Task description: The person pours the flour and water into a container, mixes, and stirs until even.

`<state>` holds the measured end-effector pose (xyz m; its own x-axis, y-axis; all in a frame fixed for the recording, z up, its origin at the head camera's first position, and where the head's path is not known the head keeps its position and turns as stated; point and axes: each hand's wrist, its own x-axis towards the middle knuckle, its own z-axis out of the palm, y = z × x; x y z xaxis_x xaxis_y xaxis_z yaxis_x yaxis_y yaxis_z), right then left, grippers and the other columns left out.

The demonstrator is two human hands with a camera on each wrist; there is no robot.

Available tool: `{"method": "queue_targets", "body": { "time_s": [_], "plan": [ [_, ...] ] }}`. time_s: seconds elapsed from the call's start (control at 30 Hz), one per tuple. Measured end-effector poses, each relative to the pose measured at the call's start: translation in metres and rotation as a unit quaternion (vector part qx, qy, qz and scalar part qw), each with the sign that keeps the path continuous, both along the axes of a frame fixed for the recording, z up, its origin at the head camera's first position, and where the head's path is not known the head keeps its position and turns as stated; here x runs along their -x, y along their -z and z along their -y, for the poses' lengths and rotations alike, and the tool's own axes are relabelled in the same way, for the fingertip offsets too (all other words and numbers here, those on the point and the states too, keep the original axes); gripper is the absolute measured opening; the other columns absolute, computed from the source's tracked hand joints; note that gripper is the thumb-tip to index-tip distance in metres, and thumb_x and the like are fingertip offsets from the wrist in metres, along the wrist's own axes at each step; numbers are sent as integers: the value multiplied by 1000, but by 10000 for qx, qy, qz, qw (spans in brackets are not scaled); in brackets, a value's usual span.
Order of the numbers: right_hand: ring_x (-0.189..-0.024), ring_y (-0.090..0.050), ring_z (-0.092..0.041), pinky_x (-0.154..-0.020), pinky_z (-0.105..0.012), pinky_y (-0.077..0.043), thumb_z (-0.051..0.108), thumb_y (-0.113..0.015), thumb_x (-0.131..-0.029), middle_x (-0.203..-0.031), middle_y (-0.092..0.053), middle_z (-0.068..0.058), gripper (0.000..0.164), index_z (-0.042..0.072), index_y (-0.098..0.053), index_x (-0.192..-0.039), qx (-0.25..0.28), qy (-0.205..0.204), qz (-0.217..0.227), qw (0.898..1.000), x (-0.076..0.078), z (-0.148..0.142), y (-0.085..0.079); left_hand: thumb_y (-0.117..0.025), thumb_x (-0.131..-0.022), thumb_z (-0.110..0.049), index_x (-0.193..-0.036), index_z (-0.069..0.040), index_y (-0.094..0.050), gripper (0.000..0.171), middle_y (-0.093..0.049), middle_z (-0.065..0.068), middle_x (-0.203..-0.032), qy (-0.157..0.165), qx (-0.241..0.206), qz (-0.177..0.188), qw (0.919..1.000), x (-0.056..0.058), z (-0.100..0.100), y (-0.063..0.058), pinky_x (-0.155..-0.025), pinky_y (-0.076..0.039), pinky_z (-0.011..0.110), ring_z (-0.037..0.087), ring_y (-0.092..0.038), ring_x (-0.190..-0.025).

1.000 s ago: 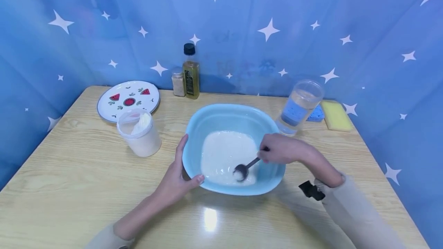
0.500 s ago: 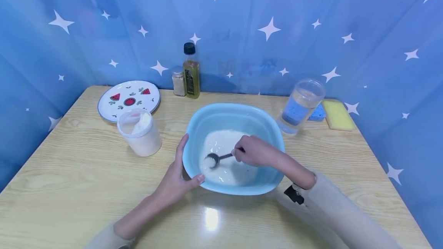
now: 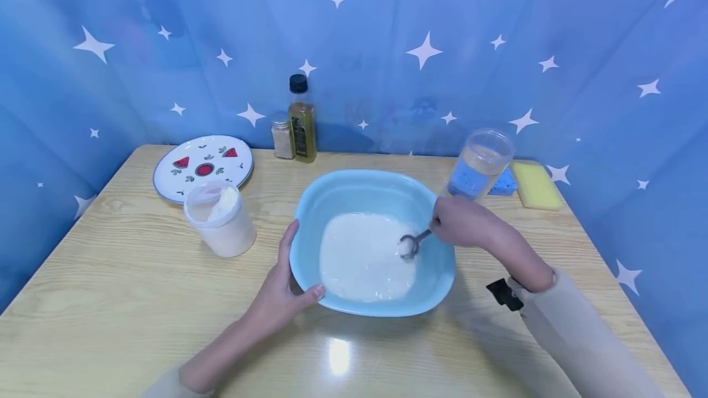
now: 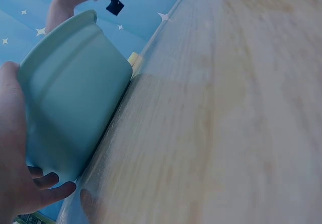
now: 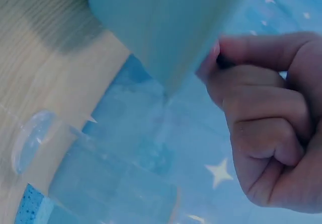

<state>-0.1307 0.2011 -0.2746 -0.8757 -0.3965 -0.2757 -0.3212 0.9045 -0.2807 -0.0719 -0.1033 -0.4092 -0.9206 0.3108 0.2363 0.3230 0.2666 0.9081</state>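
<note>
A light-blue plastic basin [image 3: 437, 272] stands on the table with a pool of white, milky liquid [image 3: 359, 257] in its bottom. My left hand [image 3: 276, 296] holds its left side, thumb over the near rim; the left wrist view shows the fingers against the outer wall [image 4: 75, 88]. My right hand [image 3: 464, 223], over the right rim, pinches the handle of a small dark spoon [image 3: 423, 235]. The spoon's round bowl dips into the liquid at the right side. In the right wrist view the curled fingers [image 5: 266, 103] show beside the basin, which hides the spoon's bowl.
A clear cup of water [image 3: 481, 164] stands right behind the right hand, near a blue sponge [image 3: 503, 183] and a yellow sponge [image 3: 535, 186]. To the left are an open tub of white powder [image 3: 229, 232] and a watermelon-patterned plate [image 3: 204, 152]. An oil bottle [image 3: 303, 134] and shaker [image 3: 283, 140] stand behind.
My right hand swept the spoon left through the liquid, then back to the basin's right side, farther from me than at first. The left hand keeps its hold on the basin.
</note>
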Motion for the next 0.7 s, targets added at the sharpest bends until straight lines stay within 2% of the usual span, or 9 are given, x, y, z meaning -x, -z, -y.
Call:
{"method": "queue_targets", "body": {
  "time_s": [0.13, 0.23, 0.3, 0.37, 0.47, 0.6, 0.7],
  "plan": [
    [-45, -39, -12, -44, -25, -36, 8, -48, -91, -52, -41, -1, 28, 7, -54, -64, 106, 274, -287, 9992, 16, 14, 8, -73, -73, -25, -149, -32, -2, 104, -36, 11, -142, 10, -23, -11, 10000, 0, -1, 0, -98, -35, 51, 22, -49, -116],
    [-43, -34, -11, -45, -24, -34, 9, -46, -93, -49, -35, 1, 34, 11, -45, -58, 394, 54, -474, 9981, 25, 35, 16, -73, -73, -24, -149, -32, -1, 104, -36, 12, -142, 3, -20, -25, 10000, 0, -1, -1, -98, -35, 51, 23, -49, -116],
    [-42, -28, -9, -46, -24, -31, 10, -45, -94, -47, -30, 3, 41, 14, -39, -54, 654, -177, -408, 9969, 27, 49, 21, -73, -73, -24, -148, -33, -1, 104, -36, 12, -142, 8, -21, -25, 10000, 0, -1, -2, -98, -35, 51, 24, -49, -116],
    [-42, -26, -9, -46, -23, -30, 12, -45, -96, -46, -28, 4, 45, 14, -39, -51, 898, -376, -162, 9951, 26, 61, 25, -73, -74, -23, -148, -33, -1, 104, -34, 11, -143, 21, -36, 7, 10000, 0, -1, -2, -99, -34, 51, 24, -48, -117],
    [-41, -27, -8, -47, -22, -31, 16, -46, -97, -45, -32, 5, 44, 11, -53, -54, 1111, -482, 415, 9918, 20, 69, 29, -74, -74, -22, -148, -33, -1, 105, -31, 9, -146, 59, -68, 44, 9999, 0, -1, -3, -100, -32, 50, 24, -46, -120],
    [-41, -28, -8, -46, -22, -29, 16, -47, -96, -45, -33, 5, 38, 4, -67, -65, 960, -641, 1153, 9866, 9, 68, 29, -74, -73, -23, -149, -29, 0, 106, -31, 12, -145, 82, -110, -24, 9999, 1, -2, -3, -100, -32, 50, 25, -46, -120],
    [-41, -26, -7, -44, -20, -26, 14, -48, -94, -45, -31, 6, 37, 4, -66, -63, 796, -855, 1517, 9815, 2, 61, 24, -73, -73, -23, -149, -26, -1, 105, -34, 15, -143, 54, -111, -39, 9999, -1, -2, -4, -99, -34, 52, 26, -48, -117]
  ]
}}
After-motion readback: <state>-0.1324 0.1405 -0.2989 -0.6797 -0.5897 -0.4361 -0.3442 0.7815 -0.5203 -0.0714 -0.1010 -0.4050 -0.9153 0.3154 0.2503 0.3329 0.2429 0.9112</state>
